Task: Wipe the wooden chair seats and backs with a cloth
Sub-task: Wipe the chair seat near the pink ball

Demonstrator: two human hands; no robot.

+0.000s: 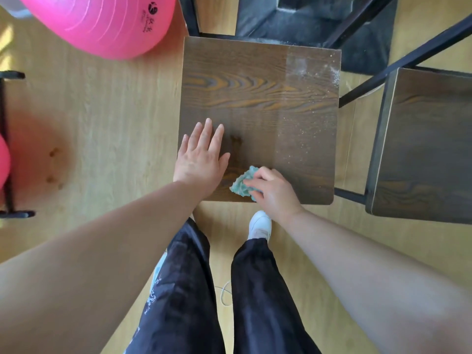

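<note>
A dark wooden chair seat (pixel 268 98) with a black metal frame stands right in front of me. My left hand (pixel 201 157) lies flat and open on the seat's near left part. My right hand (pixel 273 192) presses a crumpled teal cloth (pixel 242 183) onto the seat's near edge. Pale dust specks cover the right strip of the seat, thickest at its far right corner. A second wooden chair seat (pixel 429 149) stands to the right, partly cut off by the frame edge.
A large pink exercise ball (pixel 102 24) rests on the light wooden floor at the far left. A black metal rack (pixel 7 149) with another pink ball is at the left edge. A dark mat (pixel 319 19) lies beyond the chair. My legs and a white shoe (pixel 260 223) are below.
</note>
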